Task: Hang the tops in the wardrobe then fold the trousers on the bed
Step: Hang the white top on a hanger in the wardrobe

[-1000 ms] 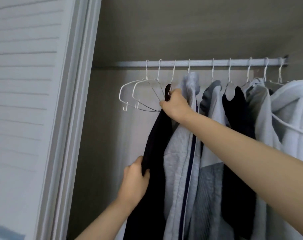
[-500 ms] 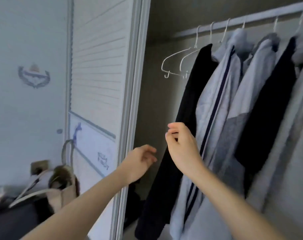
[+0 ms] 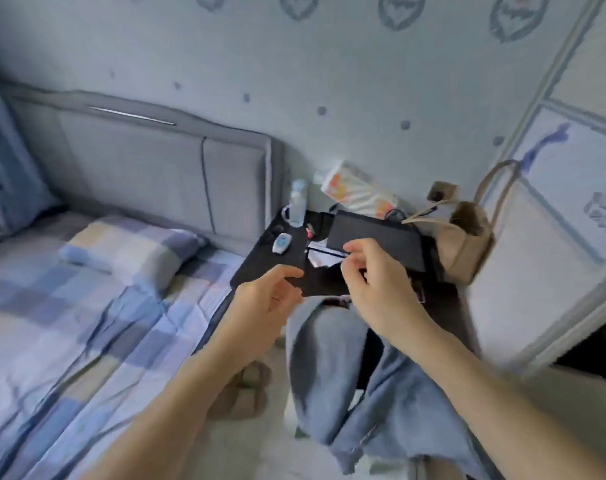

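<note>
Both hands empty, fingers loosely curled: left hand (image 3: 272, 294), right hand (image 3: 372, 277), raised over black bedside table (image 3: 260, 265). Blue jeans (image 3: 329, 358) hang below them, beside checked bed (image 3: 69, 323). No legible writing; frame blurred.

Blue, grey and cream checks cover the bedsheet (image 3: 87, 323) and pillow (image 3: 128, 251). Blue trousers (image 3: 332, 368), black bedside table (image 3: 270, 258), grey headboard (image 3: 139, 168), tan bag (image 3: 464, 244).
</note>
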Available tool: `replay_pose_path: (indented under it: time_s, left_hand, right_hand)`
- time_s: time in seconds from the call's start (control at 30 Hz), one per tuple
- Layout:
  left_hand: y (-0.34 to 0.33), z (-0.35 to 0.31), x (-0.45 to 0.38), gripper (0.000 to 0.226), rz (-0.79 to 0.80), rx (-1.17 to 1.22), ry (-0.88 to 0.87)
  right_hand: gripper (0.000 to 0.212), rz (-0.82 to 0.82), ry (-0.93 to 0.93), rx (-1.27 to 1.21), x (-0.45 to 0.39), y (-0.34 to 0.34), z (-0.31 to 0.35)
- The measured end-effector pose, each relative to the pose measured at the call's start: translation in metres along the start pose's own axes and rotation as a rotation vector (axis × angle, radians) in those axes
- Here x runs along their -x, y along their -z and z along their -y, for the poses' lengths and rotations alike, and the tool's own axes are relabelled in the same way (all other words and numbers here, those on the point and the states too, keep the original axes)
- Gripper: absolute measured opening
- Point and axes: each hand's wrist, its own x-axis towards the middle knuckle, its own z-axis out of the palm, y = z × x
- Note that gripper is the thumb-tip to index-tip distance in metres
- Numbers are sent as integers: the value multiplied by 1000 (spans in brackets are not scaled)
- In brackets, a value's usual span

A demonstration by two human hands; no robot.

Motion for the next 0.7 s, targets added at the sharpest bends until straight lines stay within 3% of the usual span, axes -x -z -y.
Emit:
replay_pose_path:
  time_s: [0.2, 0.37, 0.5, 0.7]
  left_hand:
    - [142, 128, 197, 34, -550, 33, 514]
    - [204, 183, 342, 22, -762, 13, 807]
    - [246, 228, 452, 18, -809, -44, 1042]
    - [283, 284, 568, 16, -925, 130, 1291]
  right_hand:
    - [26, 475, 194, -118, 48, -184, 127]
    - [27, 740, 328, -144, 106, -300, 221]
    - [25, 932, 371, -143, 167, -394, 295]
    - [21, 1200, 288, -66, 258, -514, 349]
